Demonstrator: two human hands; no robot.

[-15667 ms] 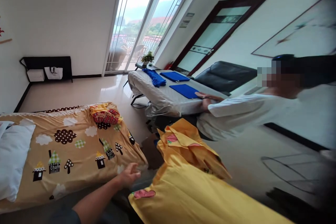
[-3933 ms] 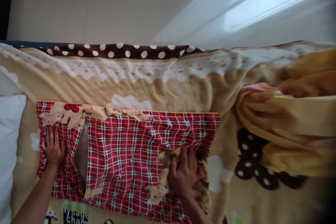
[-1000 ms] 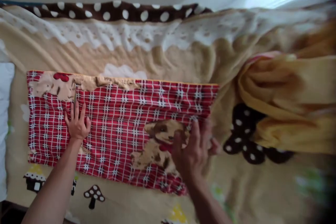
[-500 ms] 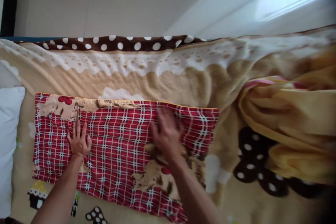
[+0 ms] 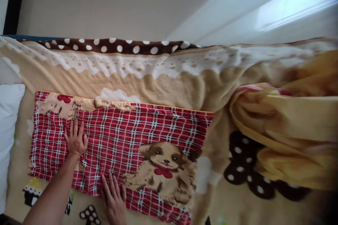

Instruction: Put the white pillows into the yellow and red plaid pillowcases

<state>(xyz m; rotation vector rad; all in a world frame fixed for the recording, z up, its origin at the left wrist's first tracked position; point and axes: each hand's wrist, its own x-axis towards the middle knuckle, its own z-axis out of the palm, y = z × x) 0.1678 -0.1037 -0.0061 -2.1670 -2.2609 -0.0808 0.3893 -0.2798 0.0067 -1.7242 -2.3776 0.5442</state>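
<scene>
Red checked pillowcase (image 5: 118, 133), white grid lines, a printed puppy with a red bow toward its right end. It lies flat and spread out on the tan fleece blanket (image 5: 169, 88) that covers the bed, long side running left to right, far edge straight.

Left hand (image 5: 75, 140): palm down on the left part of the pillowcase, fingers (image 5: 75, 128) released and fanned, pointing away from the person.

Right hand (image 5: 114, 202): palm down at the near edge, just left of the puppy print. Fingers (image 5: 111, 184) straight and released, tips on the cloth, heel of the hand over the blanket. Neither hand grasps anything.

White pillow (image 5: 9, 112) just beside the pillowcase's left end. Crumpled yellow cloth (image 5: 287, 126) heaped on the blanket to the right, apart from the pillowcase. The blanket has a brown polka-dot border and a white lace-like band along its far side. Pale floor (image 5: 105, 3) beyond.
</scene>
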